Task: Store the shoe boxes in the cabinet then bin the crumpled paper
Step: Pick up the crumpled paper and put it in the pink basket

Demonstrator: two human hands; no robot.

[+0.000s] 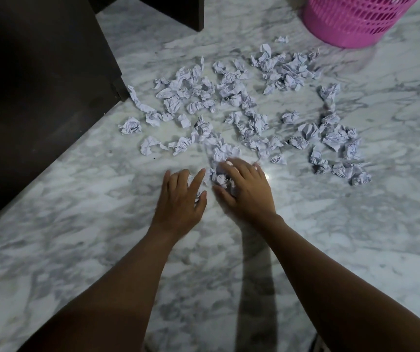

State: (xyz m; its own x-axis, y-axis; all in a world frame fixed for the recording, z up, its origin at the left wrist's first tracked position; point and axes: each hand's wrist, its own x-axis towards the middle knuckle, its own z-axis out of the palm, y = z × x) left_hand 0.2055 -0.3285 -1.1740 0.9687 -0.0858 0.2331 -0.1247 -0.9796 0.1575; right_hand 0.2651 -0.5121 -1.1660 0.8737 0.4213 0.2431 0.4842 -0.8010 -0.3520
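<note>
Several balls of crumpled white paper (242, 97) lie scattered over the marble floor (77, 224). My left hand (181, 196) curls round a paper ball (192, 181) at the near edge of the scatter. Right beside it, my right hand (244, 189) grips a clump of crumpled paper (219, 174). The two hands almost touch. A pink mesh bin (351, 19) stands at the far right, beyond the paper. The dark wooden cabinet (39, 85) fills the left side. No shoe boxes are in view.
A dark cabinet panel (178, 8) reaches down at the top centre. The cabinet's corner sits close to the leftmost papers. My forearms cast a shadow on the floor near me.
</note>
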